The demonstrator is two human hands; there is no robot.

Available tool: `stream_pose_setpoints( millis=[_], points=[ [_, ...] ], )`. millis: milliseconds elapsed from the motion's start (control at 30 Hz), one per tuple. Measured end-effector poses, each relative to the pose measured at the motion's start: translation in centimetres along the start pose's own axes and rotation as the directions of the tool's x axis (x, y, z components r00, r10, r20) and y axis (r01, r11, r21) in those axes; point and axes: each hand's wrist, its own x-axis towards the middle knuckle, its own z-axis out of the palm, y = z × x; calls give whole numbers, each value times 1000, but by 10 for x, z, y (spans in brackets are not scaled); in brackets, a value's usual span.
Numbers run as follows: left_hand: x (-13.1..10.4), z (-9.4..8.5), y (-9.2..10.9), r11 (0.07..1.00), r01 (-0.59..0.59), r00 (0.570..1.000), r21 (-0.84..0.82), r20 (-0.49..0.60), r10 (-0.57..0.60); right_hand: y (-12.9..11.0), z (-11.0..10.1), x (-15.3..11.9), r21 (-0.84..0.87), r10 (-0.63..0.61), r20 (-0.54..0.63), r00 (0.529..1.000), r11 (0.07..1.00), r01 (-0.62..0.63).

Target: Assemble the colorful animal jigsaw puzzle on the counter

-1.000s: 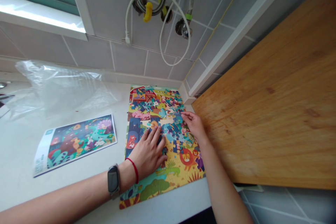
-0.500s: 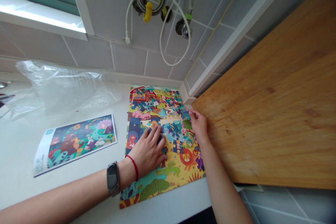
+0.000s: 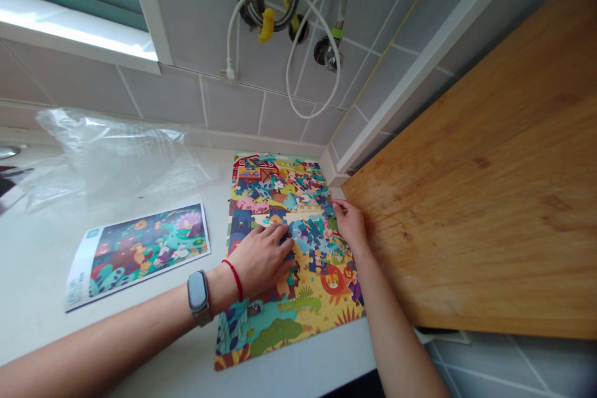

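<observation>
A colourful jigsaw puzzle (image 3: 298,323) lies on the white counter, with a barn at its far end and lions and a crocodile nearer. Loose dark-blue pieces (image 3: 310,233) are scattered over its middle and far part. My left hand (image 3: 263,258), with a red string and a watch on the wrist, rests palm down on the left middle of the puzzle, fingers slightly bent and apart. It covers the pieces beneath. At the puzzle's right edge, my right hand (image 3: 351,224) has thumb and fingers pinched together on a small bluish puzzle piece, mostly hidden by the fingertips.
A printed picture sheet (image 3: 149,252) lies left of the puzzle on the counter (image 3: 140,336). Behind it is a crumpled clear plastic bag (image 3: 121,155). A wooden board (image 3: 489,199) leans close along the right side. Hoses and a white cable (image 3: 288,74) hang on the tiled wall.
My left hand has drawn slightly back toward me, its fingers more bent. My right hand stays at the right edge, fingers still pinched. The view has shifted slightly.
</observation>
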Motion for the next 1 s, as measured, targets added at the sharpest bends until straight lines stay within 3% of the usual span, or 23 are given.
stream_pose_setpoints(
  millis=[133, 300, 400, 700, 1000],
  points=[
    [9, -7, -31, 997, 50, 997, -54, -57, -53, 0, 1, 0, -43, -37, -26, 999, 998, 36],
    [12, -9, -89, 938, 347, 924, 14, -175, -340, 0, 3, 0, -49, -59, -28, 998, 997, 58],
    [10, -7, -109, 931, 364, 919, 20, -172, -356, 1, 4, 0, -44, -67, -19, 998, 997, 66],
    [13, -3, -95, 941, 337, 924, -14, -186, -334, 4, 5, 0, -22, -64, 9, 998, 998, 64],
    [14, -5, -95, 899, 415, 870, -137, -229, -436, 4, 6, 2, -46, -51, 20, 999, 998, 52]
  ],
)
